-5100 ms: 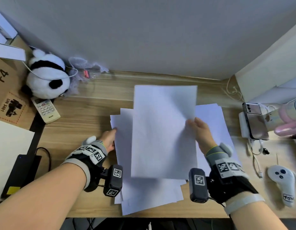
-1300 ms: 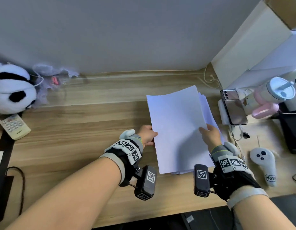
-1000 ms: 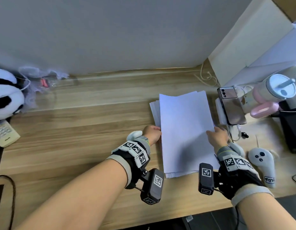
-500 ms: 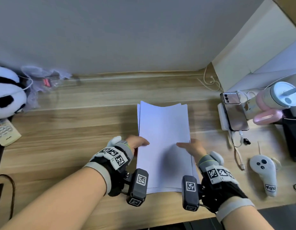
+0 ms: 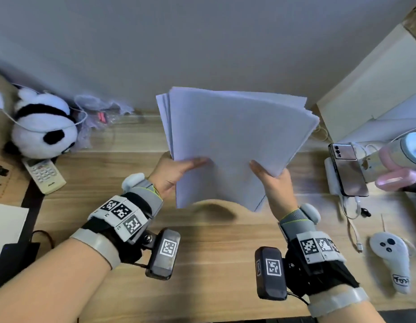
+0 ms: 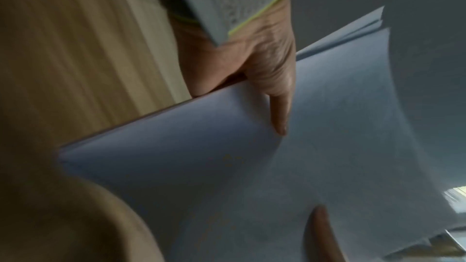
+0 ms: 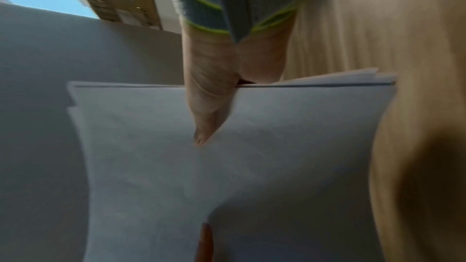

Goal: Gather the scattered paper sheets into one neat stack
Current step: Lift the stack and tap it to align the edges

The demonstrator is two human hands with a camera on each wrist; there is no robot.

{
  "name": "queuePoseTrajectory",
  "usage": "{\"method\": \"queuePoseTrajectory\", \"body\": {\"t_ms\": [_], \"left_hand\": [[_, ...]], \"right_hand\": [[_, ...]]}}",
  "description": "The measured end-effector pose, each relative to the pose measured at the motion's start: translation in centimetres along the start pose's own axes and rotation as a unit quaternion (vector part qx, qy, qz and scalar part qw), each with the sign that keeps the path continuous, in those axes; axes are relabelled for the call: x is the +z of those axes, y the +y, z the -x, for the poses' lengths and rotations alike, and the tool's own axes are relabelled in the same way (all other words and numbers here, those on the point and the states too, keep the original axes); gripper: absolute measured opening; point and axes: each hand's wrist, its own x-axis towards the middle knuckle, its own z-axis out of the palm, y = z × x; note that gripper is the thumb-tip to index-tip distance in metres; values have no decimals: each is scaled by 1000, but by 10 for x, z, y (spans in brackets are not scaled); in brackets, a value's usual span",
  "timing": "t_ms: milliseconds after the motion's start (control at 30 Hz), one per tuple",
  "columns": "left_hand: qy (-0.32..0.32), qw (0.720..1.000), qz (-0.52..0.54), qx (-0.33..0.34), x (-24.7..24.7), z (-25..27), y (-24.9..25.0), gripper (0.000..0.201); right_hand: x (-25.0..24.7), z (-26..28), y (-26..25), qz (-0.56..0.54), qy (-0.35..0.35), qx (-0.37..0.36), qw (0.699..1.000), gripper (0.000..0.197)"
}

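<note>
A stack of white paper sheets [image 5: 228, 141] hangs in the air above the wooden desk [image 5: 214, 252], tilted up toward the wall. Its far edges are fanned and uneven. My left hand [image 5: 179, 171] grips the stack's lower left side, thumb on the top sheet and fingers hidden beneath. My right hand [image 5: 270, 178] grips the lower right side the same way. The left wrist view shows the thumb [image 6: 277, 107] pressed on the paper [image 6: 252, 166]. In the right wrist view the thumb [image 7: 206, 119] lies on the paper [image 7: 227, 176], whose edges are stepped.
A panda plush [image 5: 42, 127] and a remote [image 5: 44, 174] sit at the left. On the right are a phone [image 5: 348, 171], a pink cup [image 5: 398, 159], a cable [image 5: 352, 220], a white controller [image 5: 392, 257] and a pale box [image 5: 370, 89].
Earlier the sheets were being slid together flat on the desk. Now both hands have lifted the gathered stack off the desk and tilted it upward; its top edges fan out.
</note>
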Motion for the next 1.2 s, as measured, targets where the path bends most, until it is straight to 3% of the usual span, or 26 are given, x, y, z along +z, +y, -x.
{"method": "queuePoseTrajectory", "body": {"t_ms": [100, 267, 400, 500, 567, 633, 700, 800, 933, 1100, 1133, 1200], "left_hand": [[22, 997, -56, 52, -9, 3, 5, 22], [62, 991, -85, 78, -11, 9, 7, 19], [61, 990, -52, 115, 1, 17, 24, 31], [84, 985, -15, 147, 10, 24, 42, 23], [101, 980, 4, 170, 12, 26, 50, 39], [109, 977, 30, 182, 16, 28, 58, 58], [115, 974, 60, 187, 18, 28, 64, 66], [117, 970, 57, 207, 17, 25, 68, 60], [110, 972, 49, 201, 16, 20, 70, 61], [119, 971, 15, 207, 19, 22, 68, 41], [115, 972, 21, 204, 19, 23, 69, 45], [113, 973, 32, 196, 18, 23, 70, 69]], "right_hand": [[7, 3, -8, 9, 1, -38, 999, 21], [11, 4, -15, 7, 26, -68, 997, 20], [22, 3, -30, -5, 42, -95, 995, 14], [27, 3, -43, -27, 88, -124, 988, 17], [28, 4, -52, -34, 119, -165, 978, 33], [33, 5, -62, -47, 136, -191, 971, 34], [37, 3, -67, -53, 152, -193, 968, 28], [39, 0, -70, -40, 174, -186, 966, 16], [37, -2, -68, -37, 184, -180, 966, 18], [35, -5, -68, -44, 201, -193, 959, 13], [35, -5, -68, -45, 205, -197, 958, 15], [36, -6, -67, -47, 202, -194, 959, 15]]}}
